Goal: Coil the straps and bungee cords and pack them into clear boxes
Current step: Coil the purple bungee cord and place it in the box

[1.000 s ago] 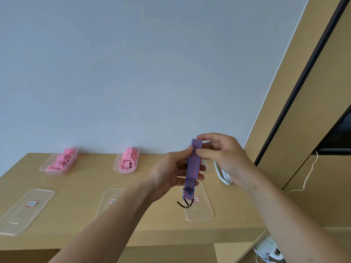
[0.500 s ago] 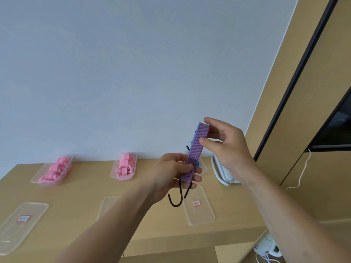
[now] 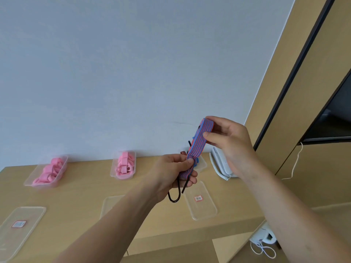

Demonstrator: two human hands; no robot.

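I log the cord [image 3: 198,143] drawn longer, right hand [image 3: 229,143] pinching its top fold, left hand [image 3: 174,171] gripping by the hook [image 3: 173,196] — coiling unfinished.

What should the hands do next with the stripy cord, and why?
Probably the right hand should fold the cord down onto the left hand. It is stretched long between both hands, black hook dangling, and looks too long for the clear box behind.
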